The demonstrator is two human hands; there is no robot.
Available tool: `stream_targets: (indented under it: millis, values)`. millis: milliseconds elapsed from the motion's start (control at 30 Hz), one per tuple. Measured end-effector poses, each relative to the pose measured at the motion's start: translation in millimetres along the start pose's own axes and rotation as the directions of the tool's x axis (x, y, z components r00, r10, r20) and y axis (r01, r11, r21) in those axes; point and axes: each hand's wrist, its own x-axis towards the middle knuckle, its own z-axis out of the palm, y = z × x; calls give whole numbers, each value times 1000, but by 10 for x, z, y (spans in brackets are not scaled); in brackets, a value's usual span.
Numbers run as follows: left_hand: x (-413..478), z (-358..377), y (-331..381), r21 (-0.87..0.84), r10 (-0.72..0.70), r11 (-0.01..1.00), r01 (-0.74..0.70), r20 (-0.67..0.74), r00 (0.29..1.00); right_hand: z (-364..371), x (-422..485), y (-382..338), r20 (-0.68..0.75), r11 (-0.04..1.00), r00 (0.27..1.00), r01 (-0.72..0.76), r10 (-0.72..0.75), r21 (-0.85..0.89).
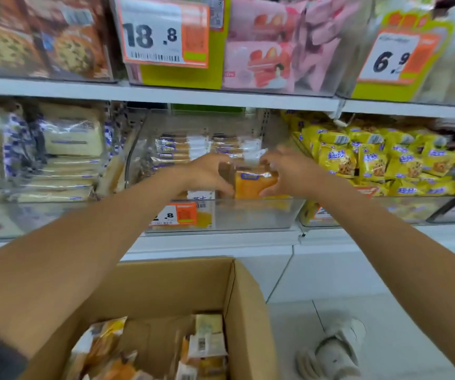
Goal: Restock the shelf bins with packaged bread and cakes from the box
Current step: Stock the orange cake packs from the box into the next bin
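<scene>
Both my hands hold a packaged bread (251, 182), orange with a blue label and a brown side, just above the front of a clear shelf bin (256, 215) on the middle shelf. My left hand (210, 174) grips its left side and my right hand (289, 171) its right side. More of the same packs (182, 152) are stacked at the back of that bin. Below me an open cardboard box (193, 286) holds several orange and cream bread packs (204, 344).
Left of the bin lies a bin of pale sliced cakes (64, 149); to its right, a bin of yellow snack bags (380, 160). The upper shelf carries pink cake boxes (259, 64) and price tags (163, 34). A white shoe (336, 352) stands on the tiled floor.
</scene>
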Motion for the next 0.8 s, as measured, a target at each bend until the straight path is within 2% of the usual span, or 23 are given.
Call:
stream_targets:
  millis: [67,100,133,200,267,367,467,600,667,733,800]
  values:
    - [44,8,-140,104,20,994,-17,-27,999,132,40,17,170,936,984,-113,59,333]
    - [67,5,-207,182,42,983,-32,-50,998,173,59,19,187,875,979,-162,84,455]
    - [95,-7,-284,277,72,960,-47,-81,994,199,86,27,164,839,978,-194,128,507]
    - [98,-29,-385,405,123,912,-62,-127,984,252,153,42,131,866,969,-248,212,434]
    - [80,-50,-460,364,138,928,-84,-124,983,306,199,-9,193,884,950,-300,244,359]
    - [27,-2,-510,311,109,948,-69,-110,988,347,241,-93,223,818,947,-312,230,483]
    - [25,35,-523,401,80,915,-35,-97,992,349,249,-81,212,686,938,-345,274,641]
    - [59,32,-501,514,44,858,-6,-62,997,319,225,-22,381,668,900,-417,211,616]
    - [43,38,-488,515,42,857,-8,-55,998,267,193,-45,408,660,893,-423,190,620]
    - [-20,37,-441,451,59,892,-14,-85,995,240,132,-109,316,711,926,-363,205,602]
    - [-138,37,-374,302,98,953,-32,-207,973,286,74,-178,100,813,967,-253,236,524]
